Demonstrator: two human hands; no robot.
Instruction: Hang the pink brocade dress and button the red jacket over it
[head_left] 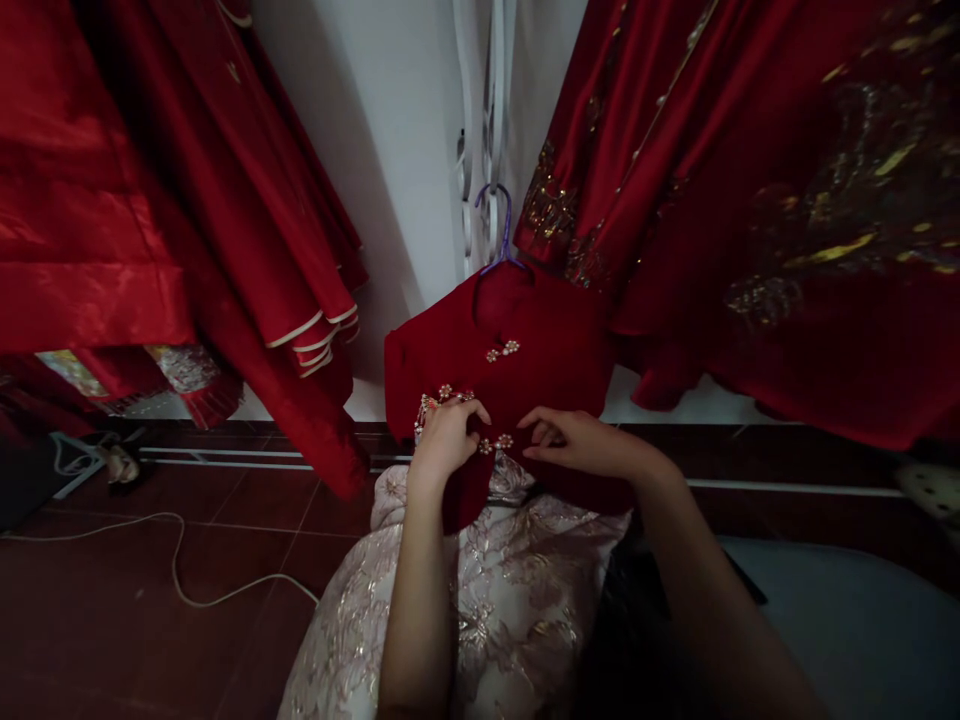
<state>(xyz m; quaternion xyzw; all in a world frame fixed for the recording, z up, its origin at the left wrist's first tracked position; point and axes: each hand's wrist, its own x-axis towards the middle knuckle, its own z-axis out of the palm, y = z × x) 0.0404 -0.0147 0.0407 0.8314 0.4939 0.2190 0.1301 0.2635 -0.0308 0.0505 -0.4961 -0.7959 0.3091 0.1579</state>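
Note:
A short red jacket [555, 370] hangs in front of me on a purple hanger [504, 230]. Pearl flower clasps sit down its front: an upper clasp [502, 351] and a lower clasp [496, 444]. Over the jacket's left side rests my left hand [448, 438], fingers bent, thumb and index finger apart near the lower clasp. A beaded flower trim [445, 391] shows just behind its knuckles. My right hand [574, 440] is on the other side of that clasp, its fingers loosely curled and apart. I see nothing held in either hand.
Long red garments [262, 200] hang on the left, and red dresses with gold embroidery [712, 200] on the right. Pale brocade fabric [517, 590] spreads below the jacket. A white cable [180, 560] crosses the tiled floor. At lower right is a grey rounded surface [840, 620].

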